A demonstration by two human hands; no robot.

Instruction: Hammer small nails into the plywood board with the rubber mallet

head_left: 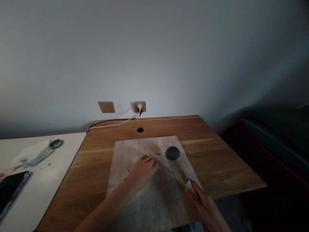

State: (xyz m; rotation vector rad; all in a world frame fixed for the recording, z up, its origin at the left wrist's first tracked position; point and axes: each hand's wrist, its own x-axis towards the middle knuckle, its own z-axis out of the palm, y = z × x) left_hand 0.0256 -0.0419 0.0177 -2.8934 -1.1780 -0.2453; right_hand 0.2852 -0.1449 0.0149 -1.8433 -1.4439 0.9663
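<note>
A pale wooden board (149, 193) lies on a brown wooden desk (217, 167). My left hand (143, 170) rests on the board with fingertips pinched together at a small nail (157, 153). My right hand (205, 207) grips the wooden handle of a hammer (177, 162) near its end. The hammer's dark round head sits just right of the nail, low over the board. A row of small dark marks or nail holes runs across the board's far part.
A round cable hole (140, 130) is in the desk behind the board. Two wall sockets (138, 106) hold a white plug and cables. A white table (36, 180) on the left carries a dark tablet (12, 190) and a small tool. Dark furniture stands at right.
</note>
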